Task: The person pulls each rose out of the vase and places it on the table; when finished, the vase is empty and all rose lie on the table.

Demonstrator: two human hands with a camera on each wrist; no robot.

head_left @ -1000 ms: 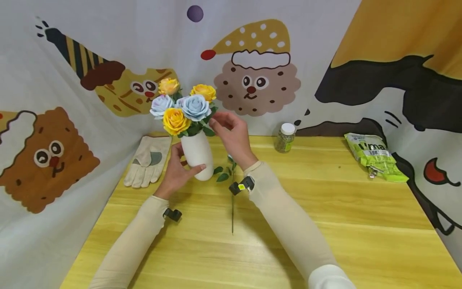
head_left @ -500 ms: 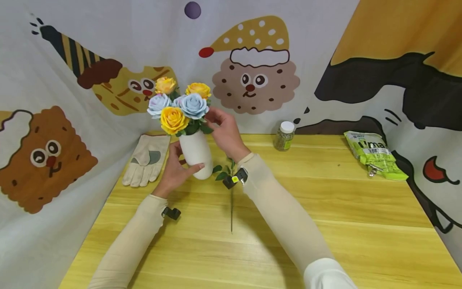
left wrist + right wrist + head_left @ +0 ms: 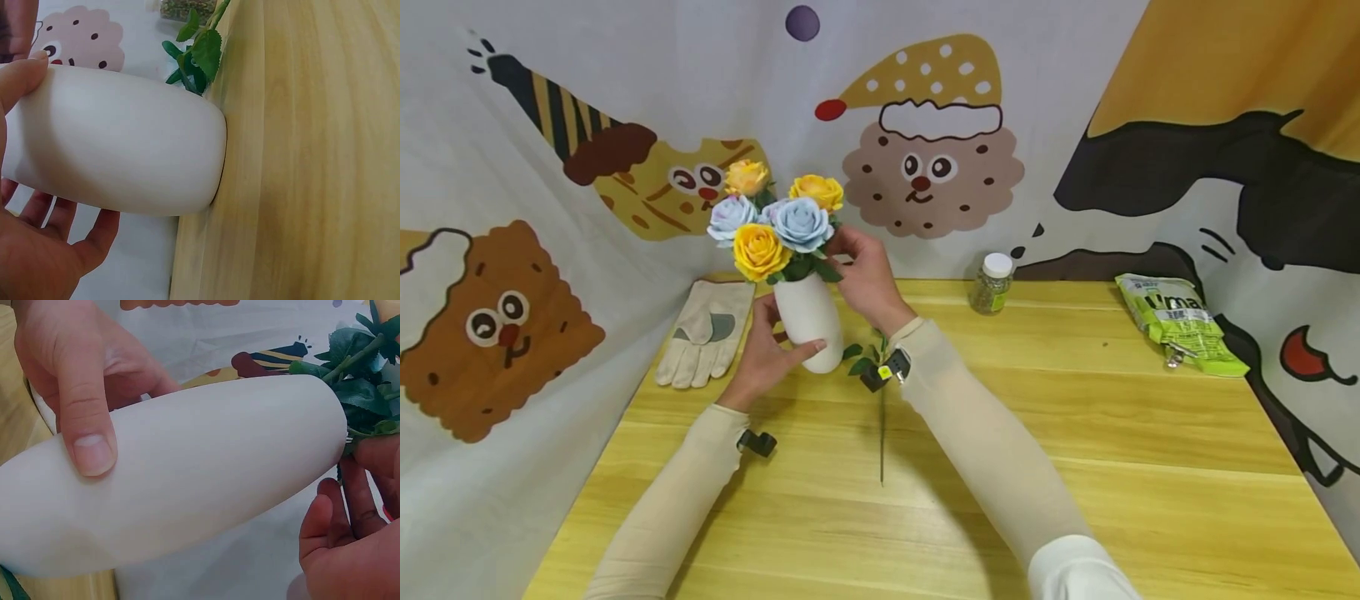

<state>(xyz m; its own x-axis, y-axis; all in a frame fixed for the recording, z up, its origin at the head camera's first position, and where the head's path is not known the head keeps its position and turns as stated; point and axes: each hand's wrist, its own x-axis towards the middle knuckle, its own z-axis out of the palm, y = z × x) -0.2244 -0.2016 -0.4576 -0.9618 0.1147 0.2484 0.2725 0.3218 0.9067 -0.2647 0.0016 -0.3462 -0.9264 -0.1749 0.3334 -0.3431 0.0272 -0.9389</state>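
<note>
A white vase (image 3: 807,321) stands upright on the table, filled with several yellow roses and pale blue roses (image 3: 803,223). My left hand (image 3: 766,354) holds its lower body, thumb in front and fingers round the far side, as the left wrist view also shows. At the vase's mouth, my right hand (image 3: 868,275) reaches in among the leaves (image 3: 362,394) with bent fingers, seemingly pinching a rose stem; its fingertips are partly hidden behind blooms. Right of the vase lies another leafy flower stem (image 3: 882,433), its head covered by my right hand and wrist.
A pale work glove (image 3: 703,342) lies left of the vase. Toward the back stand a white-capped jar (image 3: 992,283) and, farther right, a green snack bag (image 3: 1180,325) with a metal clip. A cartoon-printed cloth (image 3: 700,67) hangs behind the wooden table (image 3: 1075,450).
My right hand has shifted left, closer in under the right-hand roses. The right-hand yellow rose has swayed slightly. My left hand keeps its hold on the vase.
</note>
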